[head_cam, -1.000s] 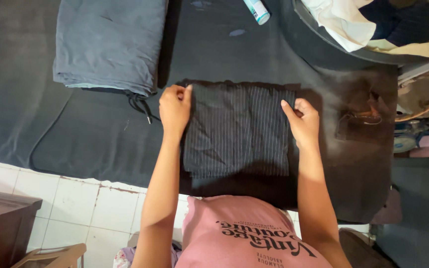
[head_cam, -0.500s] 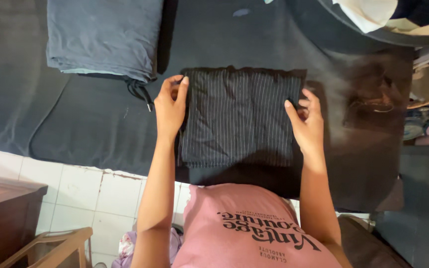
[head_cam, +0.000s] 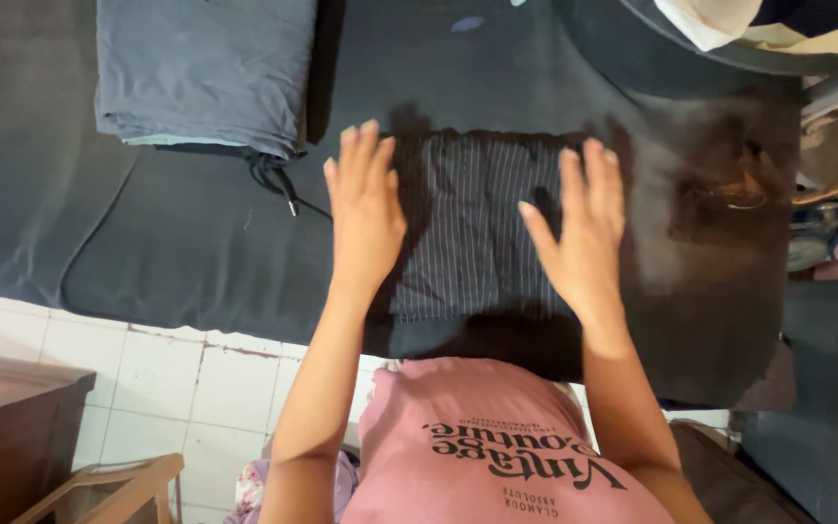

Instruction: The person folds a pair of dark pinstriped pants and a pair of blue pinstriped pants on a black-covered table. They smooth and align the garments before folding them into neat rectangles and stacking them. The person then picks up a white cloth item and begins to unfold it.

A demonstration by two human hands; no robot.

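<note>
A folded dark pinstriped garment lies flat on a dark grey padded surface in front of me. My left hand rests flat on the garment's left part, fingers spread and pointing away from me. My right hand lies flat over its right part, fingers apart too. Neither hand grips anything. Both palms cover the garment's side edges.
A folded grey-blue garment with a dark drawstring lies at the back left. A round basin with light and dark clothes sits at the back right. White floor tiles and a wooden chair are at lower left.
Both hands let go of the garment's side edges and moved inward, now lying flat with spread fingers on top of it.
</note>
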